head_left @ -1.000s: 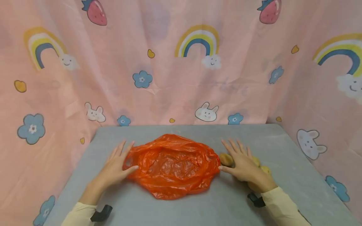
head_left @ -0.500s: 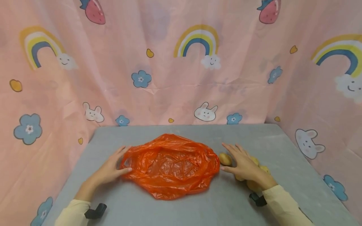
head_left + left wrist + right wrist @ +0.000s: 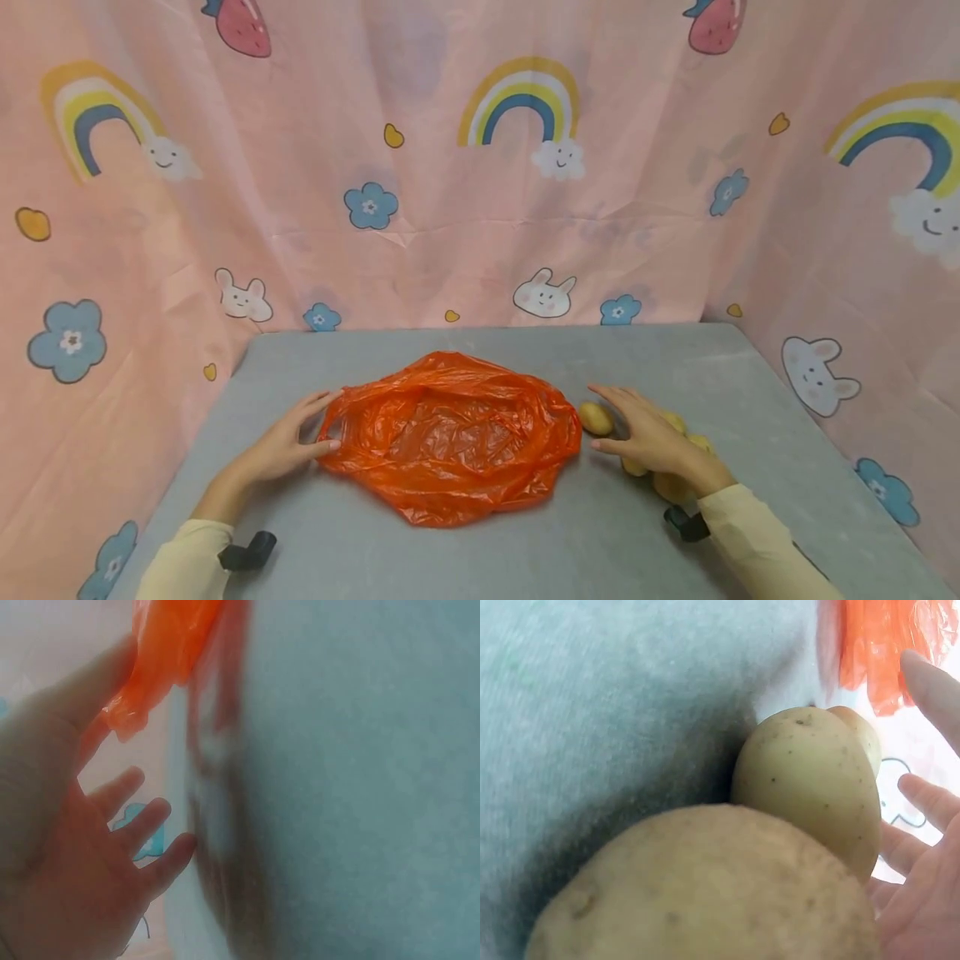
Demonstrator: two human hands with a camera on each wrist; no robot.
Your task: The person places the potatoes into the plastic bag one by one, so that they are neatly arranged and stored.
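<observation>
Left hand (image 3: 277,447) farther left, orange bag (image 3: 450,442) with long axis sideways

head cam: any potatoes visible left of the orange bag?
No, the visible potatoes all lie to the right of the orange bag, near the right hand.

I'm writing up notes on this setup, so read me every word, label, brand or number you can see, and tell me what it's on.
Readable text: none.
Curtain: faint bluish marks at its back right might be lettering, but are too faint to read; the rest I see is cartoon pictures.
Orange bag: no print visible.
Potatoes: no stickers or labels visible.
</observation>
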